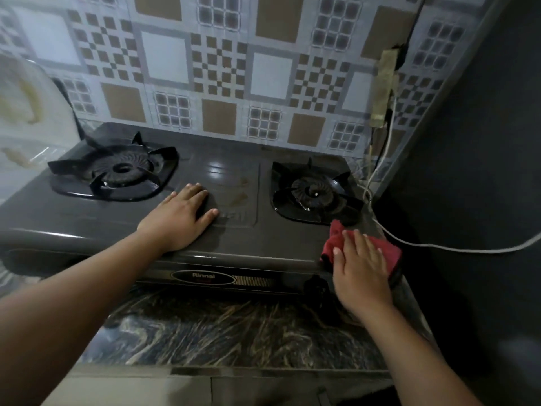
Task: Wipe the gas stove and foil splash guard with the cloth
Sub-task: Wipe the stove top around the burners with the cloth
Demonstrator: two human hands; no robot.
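I am looking from one camera on the head — it is facing forward and down, sitting close above the stove (234, 238) and both hands.

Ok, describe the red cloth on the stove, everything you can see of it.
The cloth is dark red, soft-looking fabric, bunched and folded rather than spread flat. It lies on the front right corner of the dark stove, just in front of the right burner. The right hand rests flat on it with straight fingers, covering its middle, so red edges show at the left and right of the hand. Its far tip rises slightly towards the burner.
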